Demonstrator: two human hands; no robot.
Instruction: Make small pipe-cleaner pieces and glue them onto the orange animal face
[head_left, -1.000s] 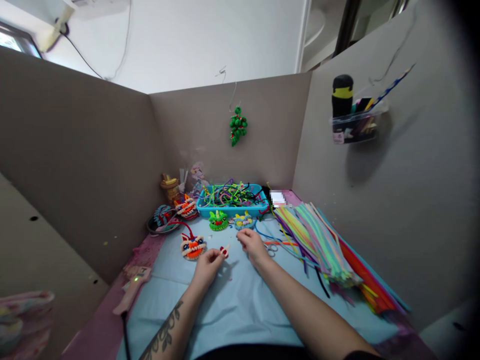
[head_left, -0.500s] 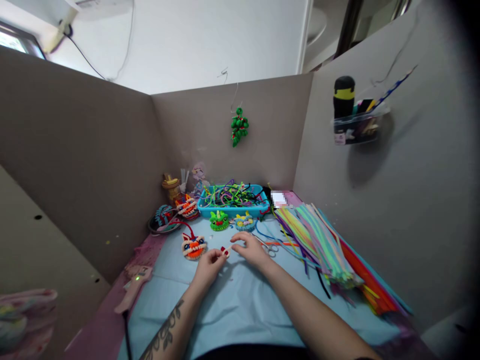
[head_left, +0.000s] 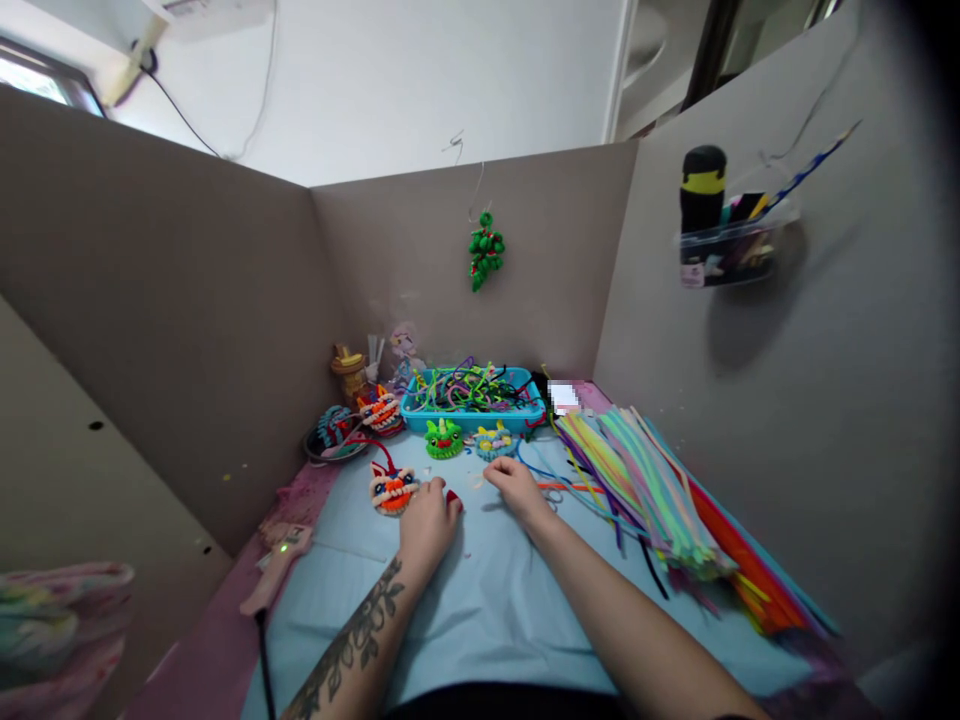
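My left hand (head_left: 427,520) is closed with its back toward me, and a small red fuzzy piece (head_left: 451,498) shows at its fingertips; the rest of that piece is hidden. Just beyond it lies an orange and white lion-head figure (head_left: 393,488) made of fuzzy stems. To the right, my right hand (head_left: 517,487) has thumb and fingers pinched together above the blue cloth (head_left: 480,610). A pale, thin bit is near its fingertips, too small to name. A green figure (head_left: 444,440) and a light blue and yellow one (head_left: 493,441) stand beyond the hands.
A blue basket (head_left: 472,420) of loose pipe cleaners stands at the back. Bundled pastel pipe cleaners (head_left: 645,490) lie right. A pink glue gun (head_left: 279,568) with a green light rests left, near a bowl (head_left: 337,452). Grey partitions (head_left: 465,180) surround the table.
My hands have moved apart. My left hand has turned so its back faces me, tucking the red and white piece lower. My right fingers have closed into a pinch. The view shifted slightly.
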